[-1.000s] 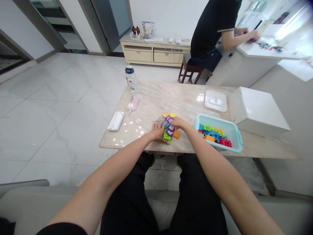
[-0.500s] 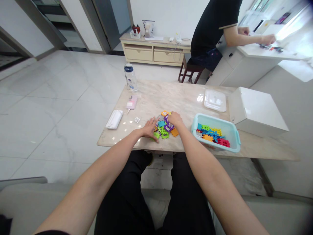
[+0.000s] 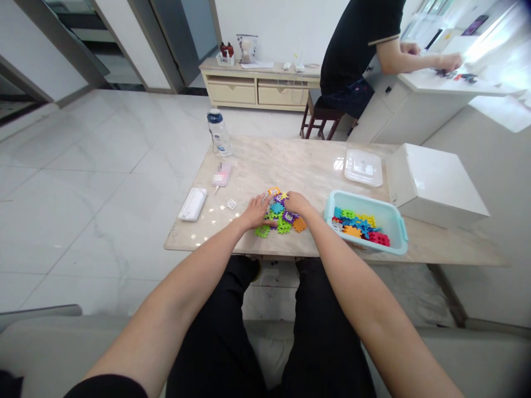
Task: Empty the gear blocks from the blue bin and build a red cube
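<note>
The marble bench (image 3: 307, 160) is bare across its far middle. A white box (image 3: 431, 185) fills its right end. A teal tub (image 3: 399, 226) sits by the near edge, just right of the tile pile (image 3: 284, 224). The water bottle (image 3: 218, 132) label is unreadable. The left hand (image 3: 254, 213) has its fingers spread flat on the pile. The right hand (image 3: 296, 203) is curled over it, grip unclear.

Pale tiled floor (image 3: 103, 160), low sideboard (image 3: 257, 88)
</note>
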A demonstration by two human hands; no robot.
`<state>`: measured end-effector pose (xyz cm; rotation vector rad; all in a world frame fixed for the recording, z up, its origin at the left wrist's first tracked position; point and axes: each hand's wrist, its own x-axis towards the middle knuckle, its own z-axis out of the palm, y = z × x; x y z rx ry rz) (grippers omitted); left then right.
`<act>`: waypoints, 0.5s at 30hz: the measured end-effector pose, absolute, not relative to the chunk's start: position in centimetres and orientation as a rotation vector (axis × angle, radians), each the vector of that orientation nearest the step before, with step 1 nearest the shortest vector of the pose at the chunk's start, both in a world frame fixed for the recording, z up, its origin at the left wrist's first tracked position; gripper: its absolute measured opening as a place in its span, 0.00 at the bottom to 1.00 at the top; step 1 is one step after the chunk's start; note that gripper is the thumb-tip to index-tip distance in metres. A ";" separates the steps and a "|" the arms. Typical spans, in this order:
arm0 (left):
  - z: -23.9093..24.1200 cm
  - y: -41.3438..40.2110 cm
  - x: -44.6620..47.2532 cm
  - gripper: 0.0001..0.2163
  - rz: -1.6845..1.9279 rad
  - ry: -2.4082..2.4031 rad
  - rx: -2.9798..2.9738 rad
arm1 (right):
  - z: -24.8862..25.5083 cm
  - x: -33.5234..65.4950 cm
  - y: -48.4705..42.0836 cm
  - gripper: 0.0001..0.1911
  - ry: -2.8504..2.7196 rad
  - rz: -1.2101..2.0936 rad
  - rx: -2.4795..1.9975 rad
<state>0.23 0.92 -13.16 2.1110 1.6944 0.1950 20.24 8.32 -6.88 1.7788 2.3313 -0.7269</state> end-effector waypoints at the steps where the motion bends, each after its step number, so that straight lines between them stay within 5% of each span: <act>1: -13.1 0.9 0.2 0.62 0.198 1.678 2.110 | -7.1 20.6 8.4 0.21 2.324 -0.718 1.775; 8: -13.3 0.0 -2.9 0.74 0.079 1.546 2.110 | -8.1 22.9 8.3 0.23 2.345 -0.698 1.802; 15: -13.3 -0.3 -3.9 0.70 0.067 1.678 2.106 | -8.2 24.0 8.2 0.23 2.489 -0.769 1.704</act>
